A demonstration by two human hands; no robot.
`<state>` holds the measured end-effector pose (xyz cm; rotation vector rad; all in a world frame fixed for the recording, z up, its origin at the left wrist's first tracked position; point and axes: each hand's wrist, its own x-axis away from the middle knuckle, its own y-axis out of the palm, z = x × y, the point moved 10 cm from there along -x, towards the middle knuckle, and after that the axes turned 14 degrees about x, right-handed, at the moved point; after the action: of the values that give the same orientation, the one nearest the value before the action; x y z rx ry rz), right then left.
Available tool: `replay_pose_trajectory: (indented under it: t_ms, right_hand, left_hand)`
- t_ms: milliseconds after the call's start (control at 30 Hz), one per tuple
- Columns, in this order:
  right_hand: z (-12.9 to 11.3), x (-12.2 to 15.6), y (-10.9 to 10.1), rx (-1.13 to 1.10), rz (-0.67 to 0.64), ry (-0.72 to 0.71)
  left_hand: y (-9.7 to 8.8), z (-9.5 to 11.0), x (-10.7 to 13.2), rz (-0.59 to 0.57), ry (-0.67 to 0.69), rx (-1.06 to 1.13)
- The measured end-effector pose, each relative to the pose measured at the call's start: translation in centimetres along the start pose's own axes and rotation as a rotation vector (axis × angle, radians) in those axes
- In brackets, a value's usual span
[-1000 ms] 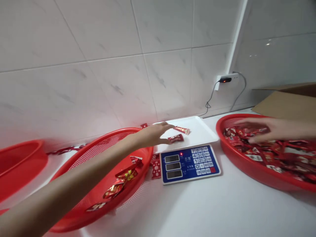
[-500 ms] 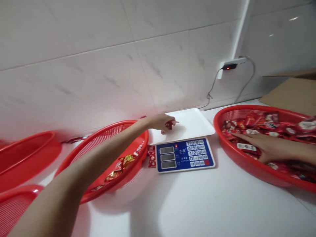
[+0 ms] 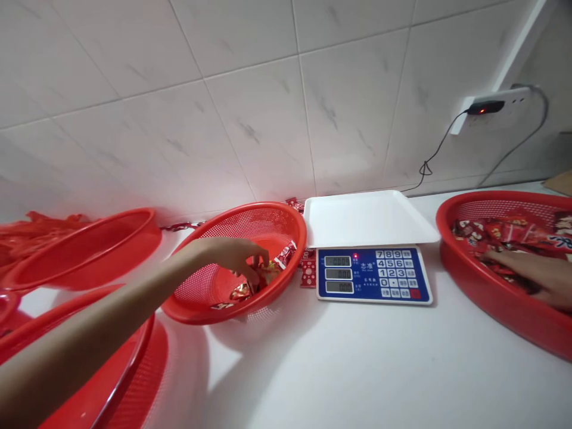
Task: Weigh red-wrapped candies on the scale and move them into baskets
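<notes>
My left hand [image 3: 241,259] reaches down into a red mesh basket [image 3: 210,319] left of the scale. Its fingers curl round small shiny snack packets, and a gold-and-red packet [image 3: 241,292] lies under them. On the right, my right hand [image 3: 531,274] is in a larger red basket [image 3: 485,298] among many red wrapped packets [image 3: 518,232]; its fingertips are partly buried, so their grip is hidden. Between the baskets stands a digital scale [image 3: 374,275] with a blue keypad panel. Nothing lies on its white pan [image 3: 366,219].
More red baskets [image 3: 147,229] stand at the left, one in the near left corner under my forearm. Red printed packets [image 3: 308,273] lie beside the scale. A cable [image 3: 440,146] runs up the tiled wall to a power strip [image 3: 507,107].
My left hand has moved left from above the scale pan, where it held a small red packet, down into the basket. My right hand has reached deeper among the packets. The view has shifted left.
</notes>
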<state>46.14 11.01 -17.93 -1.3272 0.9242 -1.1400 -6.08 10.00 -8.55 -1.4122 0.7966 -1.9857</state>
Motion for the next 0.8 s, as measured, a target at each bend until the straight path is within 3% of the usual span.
replay_pose_trajectory:
  t_ms: [67,233,300,533,667,800]
  right_hand:
    - [0.6,-0.2,0.9,-0.043,-0.051,0.008]
    - [1.9,-0.2,2.0,-0.057,-0.053,-0.015]
    - [2.0,-0.1,2.0,-0.065,-0.051,-0.025]
    - [1.7,0.0,1.7,-0.099,-0.01,-0.008]
    - [0.7,0.1,1.3,-0.087,-0.046,-0.017]
    - [-0.3,0.6,-0.1,-0.063,-0.041,-0.002]
  left_hand:
    - [-0.3,-0.4,0.4,0.008,-0.001,0.035]
    - [-4.5,-0.8,1.3,0.197,0.015,0.104]
    - [-5.1,-0.9,1.4,0.215,-0.009,0.068]
    - [-3.9,0.2,0.3,0.109,-0.01,0.039]
    - [-2.7,0.3,-3.3,0.131,0.069,0.076]
    - [-0.3,1.2,-6.7,0.12,0.206,0.138]
